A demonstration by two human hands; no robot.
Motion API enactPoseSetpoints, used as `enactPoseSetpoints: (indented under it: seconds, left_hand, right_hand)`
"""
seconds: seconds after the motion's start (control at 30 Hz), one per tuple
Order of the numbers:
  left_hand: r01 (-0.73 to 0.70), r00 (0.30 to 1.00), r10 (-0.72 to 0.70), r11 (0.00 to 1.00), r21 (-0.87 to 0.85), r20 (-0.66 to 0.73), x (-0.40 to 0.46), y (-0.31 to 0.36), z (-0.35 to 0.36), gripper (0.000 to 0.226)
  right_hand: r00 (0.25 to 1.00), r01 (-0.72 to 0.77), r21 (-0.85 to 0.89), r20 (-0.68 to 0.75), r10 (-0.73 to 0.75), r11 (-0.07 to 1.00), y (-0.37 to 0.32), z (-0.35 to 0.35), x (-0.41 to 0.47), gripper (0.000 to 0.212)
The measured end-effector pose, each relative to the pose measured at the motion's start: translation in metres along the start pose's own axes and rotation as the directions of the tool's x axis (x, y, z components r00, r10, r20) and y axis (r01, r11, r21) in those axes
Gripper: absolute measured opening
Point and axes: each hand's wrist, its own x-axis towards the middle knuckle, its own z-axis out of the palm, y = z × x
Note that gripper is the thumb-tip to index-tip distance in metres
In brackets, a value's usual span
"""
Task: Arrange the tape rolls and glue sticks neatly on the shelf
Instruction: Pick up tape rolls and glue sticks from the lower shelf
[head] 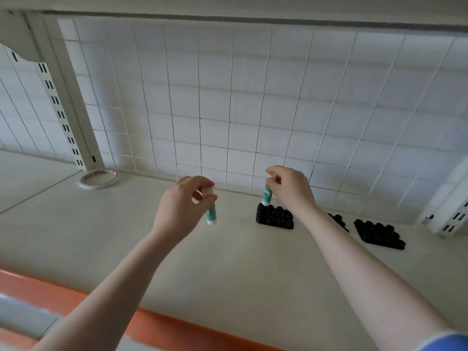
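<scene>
Each hand pinches a glue stick: left hand (181, 206) mid-air; right hand (291, 188) over a black holder (276, 217)

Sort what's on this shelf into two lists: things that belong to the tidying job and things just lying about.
Job:
glue stick in left hand
glue stick in right hand
black holder
tape roll
shelf

Lying about:
two more black holders, empty where visible, one partly behind the right arm

The pale shelf (228, 262) carries a tape roll (98, 179) far left of three black holders (275, 216).
</scene>
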Motion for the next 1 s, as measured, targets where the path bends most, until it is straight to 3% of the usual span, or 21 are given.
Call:
enactPoseSetpoints:
  seconds: [0.43, 0.9, 1.0]
  left_hand:
    - [-0.04, 0.996, 0.043, 0.998, -0.038, 0.075, 0.012, -0.014, 0.004, 0.015]
    - [-0.05, 0.995, 0.056, 0.996, -0.079, 0.082, 0.014, -0.01, 0.01, 0.015]
    - [-0.067, 0.993, 0.074, 0.994, -0.081, 0.089, 0.016, -0.007, 0.009, 0.015]
  right_hand:
    - [1.0, -0.028, -0.041, -0.014, 0.027, 0.999, -0.004, 0.008, -0.002, 0.026]
    - [0.996, 0.078, -0.121, -0.04, -0.084, 0.99, 0.0, 0.02, -0.006, 0.018]
    - [0.992, 0.112, -0.109, -0.055, -0.118, 0.988, 0.003, 0.024, -0.01, 0.029]
